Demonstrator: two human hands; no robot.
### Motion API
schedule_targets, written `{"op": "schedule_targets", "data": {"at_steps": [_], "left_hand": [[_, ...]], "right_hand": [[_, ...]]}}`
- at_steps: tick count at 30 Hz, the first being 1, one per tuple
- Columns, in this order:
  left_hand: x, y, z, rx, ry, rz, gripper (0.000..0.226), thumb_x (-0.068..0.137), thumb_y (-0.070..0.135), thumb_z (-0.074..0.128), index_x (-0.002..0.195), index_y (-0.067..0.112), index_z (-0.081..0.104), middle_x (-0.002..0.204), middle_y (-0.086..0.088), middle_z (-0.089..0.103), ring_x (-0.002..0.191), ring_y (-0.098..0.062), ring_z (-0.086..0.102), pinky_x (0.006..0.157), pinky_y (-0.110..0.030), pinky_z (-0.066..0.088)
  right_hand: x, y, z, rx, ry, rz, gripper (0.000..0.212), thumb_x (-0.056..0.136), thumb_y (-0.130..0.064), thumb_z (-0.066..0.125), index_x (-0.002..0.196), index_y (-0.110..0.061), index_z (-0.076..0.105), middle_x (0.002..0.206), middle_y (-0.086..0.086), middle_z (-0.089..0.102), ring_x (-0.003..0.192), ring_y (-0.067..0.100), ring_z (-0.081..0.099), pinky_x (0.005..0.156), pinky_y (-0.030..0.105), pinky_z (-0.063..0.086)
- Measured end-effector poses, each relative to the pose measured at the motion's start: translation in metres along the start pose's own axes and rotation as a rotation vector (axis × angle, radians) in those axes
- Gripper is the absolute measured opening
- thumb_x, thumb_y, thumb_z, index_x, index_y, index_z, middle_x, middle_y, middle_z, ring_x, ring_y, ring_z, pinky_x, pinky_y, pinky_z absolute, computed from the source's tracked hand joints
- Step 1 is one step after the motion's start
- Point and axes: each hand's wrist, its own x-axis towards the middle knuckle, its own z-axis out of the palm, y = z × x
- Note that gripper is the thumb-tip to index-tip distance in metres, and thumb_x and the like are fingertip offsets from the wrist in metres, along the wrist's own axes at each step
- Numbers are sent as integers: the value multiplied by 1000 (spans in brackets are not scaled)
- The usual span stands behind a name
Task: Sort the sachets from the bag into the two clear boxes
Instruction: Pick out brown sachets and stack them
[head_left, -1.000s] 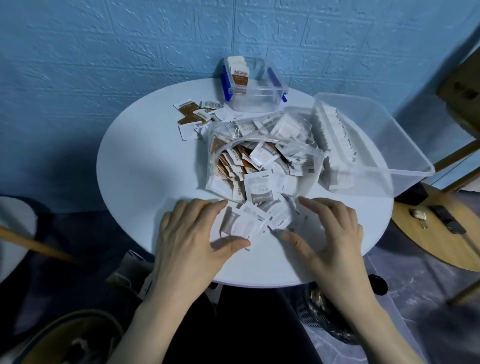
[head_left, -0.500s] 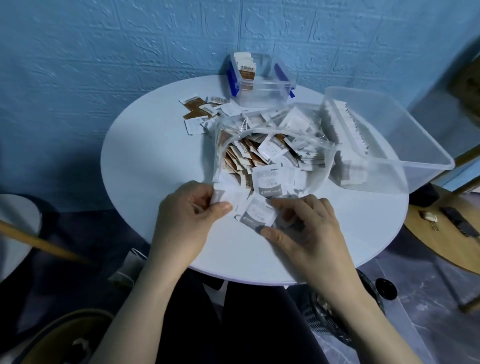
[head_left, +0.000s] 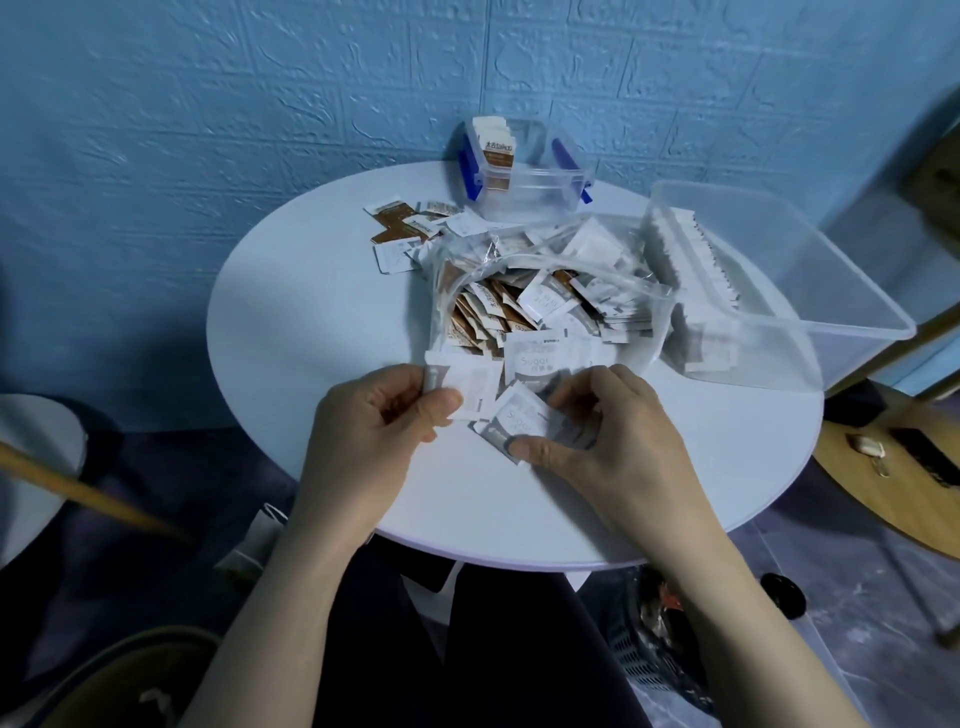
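Observation:
A clear plastic bag lies open on the round white table, full of white and brown sachets. My left hand pinches a small stack of white sugar sachets in front of the bag's mouth. My right hand pinches another white sugar sachet between thumb and fingers, over a few more lying on the table. A large clear box at the right holds a row of white sachets. A small clear box with blue clips at the back holds upright brown-and-white sachets.
Several loose brown and white sachets lie on the table behind the bag at the left. A wooden stool with small items stands at the right. A blue textured wall rises close behind the table. My dark-clothed legs are under the near edge.
Both hands closed from flat on the spilled sachets to pinching them. The left hand has gathered a stack and raised it; the right has picked up one sachet.

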Motion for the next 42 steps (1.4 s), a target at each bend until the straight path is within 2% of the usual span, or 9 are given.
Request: {"op": "schedule_targets", "data": {"at_steps": [5,11,14,18,23,28,36,39,42], "left_hand": [[-3,1,-1,35,-85,6,23,89,17,68,73,34,68,65,13,70,58,0,64,59,-7,43],[-6,5,0,-1,-109,-32,18,84,7,70,72,17,61,69,8,73,59,-12,67,63,-19,51],[-9,9,1,23,-198,-55,12,81,12,73,76,13,63,69,10,73,64,-15,68,67,-25,49],[-11,16,3,56,-218,-12,20,75,9,78,66,11,61,46,19,53,41,2,44,47,-8,29],[-13,20,10,25,-194,-4,26,71,11,81,59,16,58,39,14,43,40,-3,32,43,-11,23],[-12,11,5,-5,-130,-28,25,64,13,85,65,20,61,50,5,49,50,-9,35,48,-17,30],[-11,10,3,67,-209,-3,49,71,4,81,94,45,69,63,16,57,51,-1,42,57,-8,38],[-12,12,3,74,-228,-15,29,72,8,81,83,34,74,50,15,46,45,-2,39,60,-15,40],[-12,14,3,46,-233,-34,18,73,5,79,79,20,72,45,15,45,41,-1,39,51,-8,32]], "right_hand": [[-4,-5,-1,260,-11,49,39,70,-15,83,81,-27,48,71,-19,54,60,3,46,56,18,34],[-15,-3,-6,291,80,-61,49,84,-2,68,102,-48,61,75,-10,58,61,9,49,60,13,36],[-21,2,-10,387,127,-7,32,88,-5,65,82,-37,67,64,-11,61,55,7,46,55,16,35],[-28,2,-12,650,241,100,15,87,-4,67,77,-16,63,68,2,65,61,32,52,62,40,46],[-37,0,-4,879,155,170,15,82,3,68,73,-4,58,59,3,58,53,7,46,53,14,37],[-40,8,5,563,41,97,17,83,-10,74,75,-19,60,67,0,64,59,13,49,58,26,37],[-6,14,-19,202,138,-62,11,85,-23,72,93,-28,68,86,-13,64,62,4,48,59,17,36],[15,10,-19,32,144,-139,36,81,-39,73,114,-27,65,99,-11,57,77,-4,47,68,17,37],[32,5,-16,-135,89,-185,61,75,-51,73,129,-25,59,112,-4,51,100,9,49,76,22,33]]}}
